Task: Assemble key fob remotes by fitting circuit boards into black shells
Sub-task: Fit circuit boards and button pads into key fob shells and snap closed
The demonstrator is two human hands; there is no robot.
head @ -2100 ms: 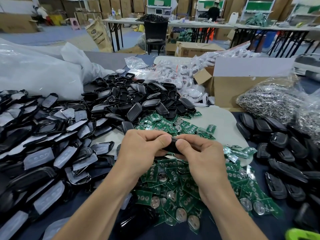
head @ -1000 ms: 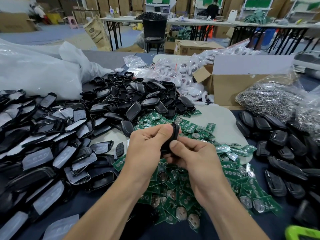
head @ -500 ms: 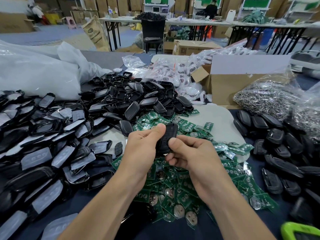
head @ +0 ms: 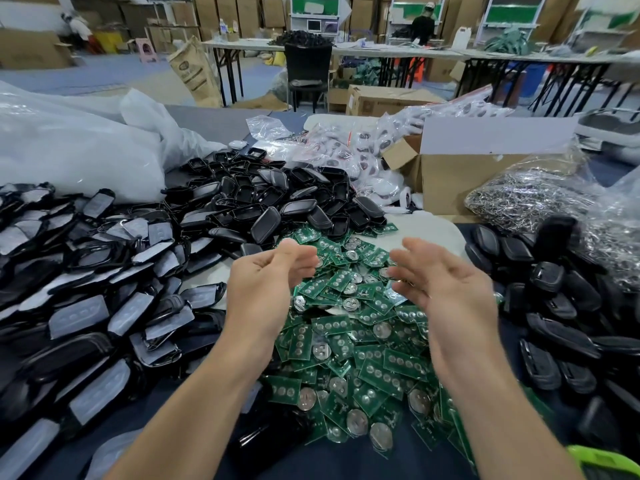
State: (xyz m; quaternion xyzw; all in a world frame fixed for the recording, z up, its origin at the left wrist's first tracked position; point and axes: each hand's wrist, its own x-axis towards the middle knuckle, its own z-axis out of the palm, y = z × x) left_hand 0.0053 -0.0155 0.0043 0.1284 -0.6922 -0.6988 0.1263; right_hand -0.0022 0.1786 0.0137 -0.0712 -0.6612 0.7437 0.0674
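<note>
Warehouse desk (head: 346, 460), heaped parts. Left hand (head: 266, 278), right hand (head: 446, 289) empty, fingers loose, above circuit boards (head: 349, 341); black shells (head: 263, 202) beyond left hand. Seemingly between units: next calls for picking one board, one shell

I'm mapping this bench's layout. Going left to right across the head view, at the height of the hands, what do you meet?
Black shells with grey pads → left hand → green circuit boards → right hand → pile of all-black shells.
</note>
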